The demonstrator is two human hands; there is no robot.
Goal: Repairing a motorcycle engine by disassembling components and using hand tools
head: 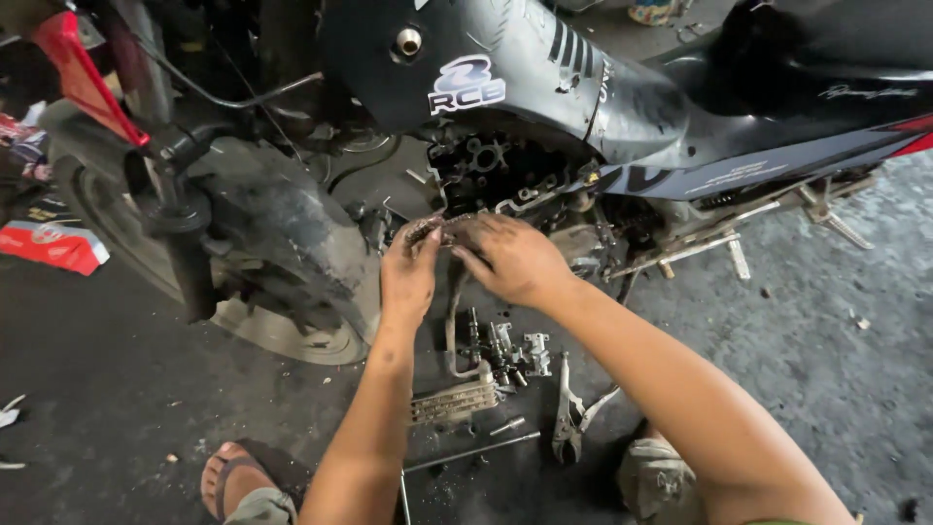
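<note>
Both hands, left [408,274] and right [513,258], are pinching the greasy metal timing chain [434,229], running crosswise between them, at the black motorcycle's exposed engine [496,170].

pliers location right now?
In the head view the pliers lie on the floor below the motorcycle's engine, just right of the loose bolts and small metal parts, under the right forearm.
</note>
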